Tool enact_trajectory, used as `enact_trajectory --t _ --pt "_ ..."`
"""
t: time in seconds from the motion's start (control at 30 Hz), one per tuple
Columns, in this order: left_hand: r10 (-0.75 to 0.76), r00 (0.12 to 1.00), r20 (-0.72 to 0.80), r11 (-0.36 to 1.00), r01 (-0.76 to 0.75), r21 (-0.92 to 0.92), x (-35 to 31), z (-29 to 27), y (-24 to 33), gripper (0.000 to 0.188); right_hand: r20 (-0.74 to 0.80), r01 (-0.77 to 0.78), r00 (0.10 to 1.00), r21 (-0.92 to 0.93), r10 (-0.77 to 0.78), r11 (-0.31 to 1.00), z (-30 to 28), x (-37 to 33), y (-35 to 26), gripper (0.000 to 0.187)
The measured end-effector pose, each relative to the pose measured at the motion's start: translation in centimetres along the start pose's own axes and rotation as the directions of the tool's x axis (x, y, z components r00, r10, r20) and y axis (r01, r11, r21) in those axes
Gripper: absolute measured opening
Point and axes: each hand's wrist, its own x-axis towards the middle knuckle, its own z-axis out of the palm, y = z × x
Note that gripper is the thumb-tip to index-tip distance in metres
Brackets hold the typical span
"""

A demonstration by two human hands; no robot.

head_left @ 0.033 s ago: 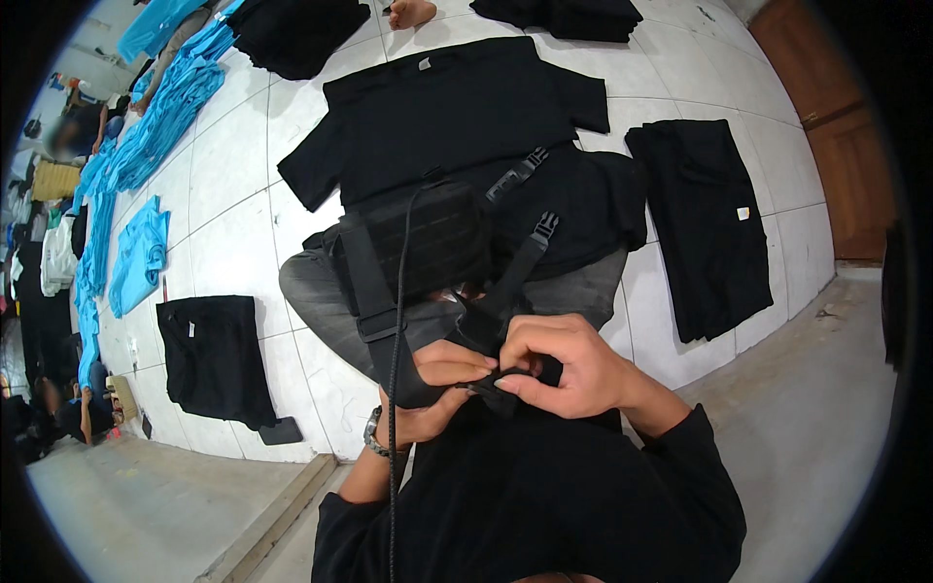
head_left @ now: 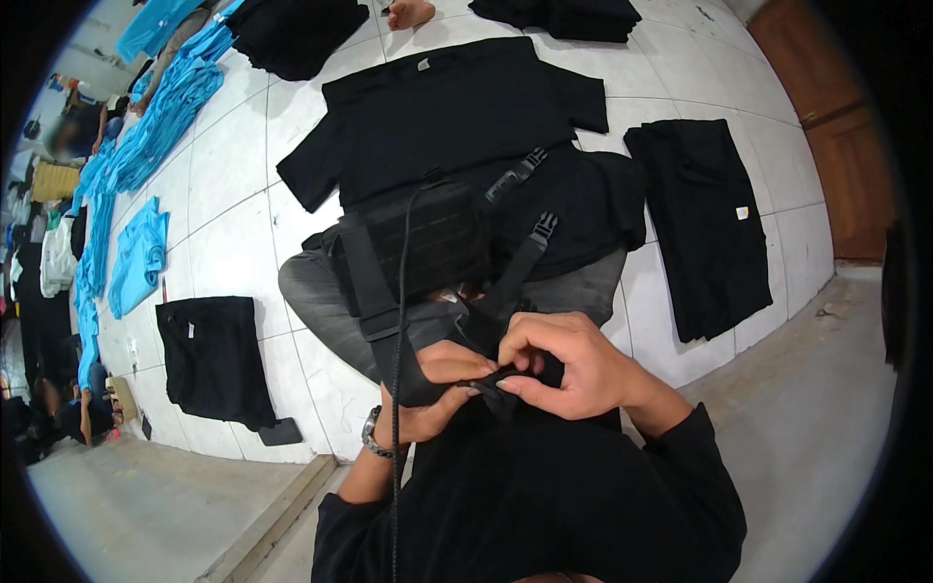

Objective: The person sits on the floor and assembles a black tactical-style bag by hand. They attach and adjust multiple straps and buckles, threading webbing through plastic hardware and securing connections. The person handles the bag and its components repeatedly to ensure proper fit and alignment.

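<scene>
Close to my body, my left hand [head_left: 442, 384] and my right hand [head_left: 569, 364] meet, fingers and thumbs pinched on a small gathered piece of black fabric [head_left: 501, 400]. Whether it belongs to a garment or a strap is hard to make out. A black chest pouch [head_left: 428, 248] with webbing lies over my lap just beyond the hands, and a strap from it runs down past my left wrist. Two black buckles [head_left: 520, 175] hang loose at its right. Beyond it, a black short-sleeved T-shirt [head_left: 447, 107] is spread flat on the floor.
Folded black garments lie on the white tiles [head_left: 228, 243]: one at the right [head_left: 705, 228], one at the left [head_left: 214, 355]. Black piles [head_left: 296, 34] stand at the far side. Blue fabric [head_left: 180, 112] stretches along the left, with other people beyond. A wooden door [head_left: 816, 117] is at right.
</scene>
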Motion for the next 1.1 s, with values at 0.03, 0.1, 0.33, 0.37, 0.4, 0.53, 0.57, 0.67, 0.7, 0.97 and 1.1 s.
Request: enact_trajectory --t 0.03,0.1,0.33,0.37,0.4,0.53,0.57,0.67,0.7,0.97,1.1 --pt "-0.027 1.0 0.005 0.999 0.028 -0.036 0.0 0.0 0.1 0.022 0.04 -0.019 0.999 0.028 0.018 0.999 -0.4 0.1 -0.2 0.009" --pt "-0.081 0.997 0.011 0.993 0.082 -0.087 0.1 0.0 0.1 0.023 0.169 -0.069 0.984 0.07 0.056 0.995 -1.0 0.4 -0.2 0.011" --pt "-0.178 0.984 0.026 0.961 0.179 -0.209 0.2 -0.1 -0.1 0.018 0.252 0.091 0.965 -0.07 -0.071 0.993 -1.1 1.0 0.7 0.008" --pt "-0.194 0.981 0.03 0.953 0.195 -0.233 0.2 -0.1 0.0 0.018 0.25 0.144 0.961 -0.094 -0.117 0.985 -0.9 0.9 0.7 0.008" --pt "-0.201 0.979 0.032 0.946 0.202 -0.254 0.1 0.0 0.1 0.017 0.262 0.175 0.955 -0.128 -0.137 0.976 -0.9 0.9 0.6 0.008" --pt "-0.254 0.967 0.005 0.903 0.239 -0.356 -0.1 0.5 0.8 0.013 0.285 0.256 0.938 -0.183 -0.198 0.949 -0.7 0.7 0.1 0.01" --pt "-0.272 0.962 -0.003 0.893 0.251 -0.374 -0.1 0.6 0.9 0.012 0.274 0.256 0.942 -0.211 -0.194 0.943 -0.6 0.6 0.0 0.011" --pt "-0.27 0.963 -0.021 0.887 0.24 -0.395 0.0 0.8 0.9 0.011 0.246 0.234 0.952 -0.213 -0.18 0.948 -0.3 0.3 0.0 0.012" --pt "-0.257 0.966 -0.03 0.893 0.225 -0.39 0.0 0.8 0.9 0.011 0.249 0.217 0.954 -0.202 -0.164 0.955 -0.1 0.2 0.1 0.012" --pt "-0.195 0.969 -0.153 0.906 0.118 -0.407 -0.1 1.7 1.0 0.014 0.071 0.204 0.978 -0.152 -0.195 0.967 0.6 -0.7 0.6 0.012" --pt "-0.024 0.997 -0.078 0.949 -0.001 -0.314 -0.2 0.3 0.4 0.013 -0.133 0.096 0.987 0.006 -0.094 0.995 0.0 -0.9 0.4 0.012"
